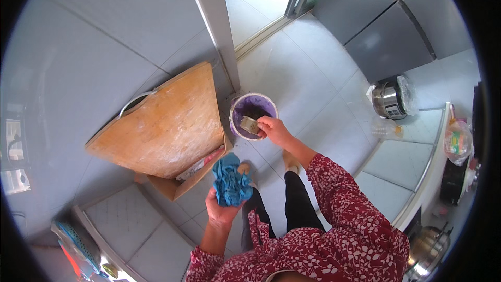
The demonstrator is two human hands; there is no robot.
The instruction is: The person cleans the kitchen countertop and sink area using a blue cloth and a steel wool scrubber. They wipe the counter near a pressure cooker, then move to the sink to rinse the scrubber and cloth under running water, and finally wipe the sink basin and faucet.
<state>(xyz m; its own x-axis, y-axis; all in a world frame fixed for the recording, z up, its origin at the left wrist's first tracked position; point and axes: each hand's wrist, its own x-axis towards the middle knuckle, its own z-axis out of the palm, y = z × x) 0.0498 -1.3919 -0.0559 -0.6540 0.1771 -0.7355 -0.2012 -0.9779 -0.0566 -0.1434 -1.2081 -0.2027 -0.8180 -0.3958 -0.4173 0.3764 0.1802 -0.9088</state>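
My left hand (222, 210) grips a bunched-up blue cloth (231, 182) from below. The cloth is crumpled into folds and hangs over nothing but the floor beside my foot. With thumb and fingers, my right hand (273, 128) pinches a small, pale, flat-looking piece (249, 124) with dark marks on it; its exact kind is unclear. That piece is over the mouth of a purple plastic bucket (270, 104), which stands on the tiled floor. Dark matter lies in the bottom of the bucket, partly hidden by the hand.
A large wooden board (168, 125) with a metal handle (137, 101) leans at the left in a cardboard box (195, 178). Tiled counters flank me: the left one (121, 211) and the right one (399, 164). An electric cooker (389, 100) stands at the right, near a plastic bottle (385, 128).
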